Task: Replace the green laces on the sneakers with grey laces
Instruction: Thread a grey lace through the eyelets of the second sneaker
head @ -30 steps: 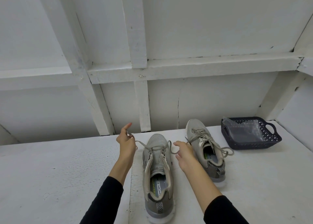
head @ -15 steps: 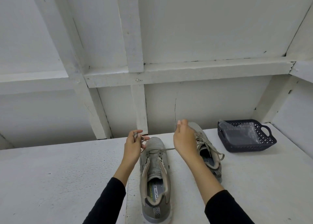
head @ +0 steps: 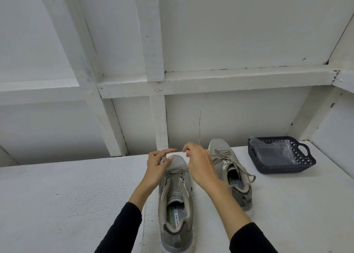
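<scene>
While both hands hover over the toe of the near sneaker at the table's front edge, the left hand pinches its grey lace; whether the curled right hand holds lace is unclear. The laced second sneaker sits beside it, toward the back edge.

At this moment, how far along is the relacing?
Done: the far sneaker is fully laced in grey. In hand: left hand and right hand work a grey lace at the near sneaker, threaded only through the toe-end eyelets. Left: its remaining eyelets.
</scene>
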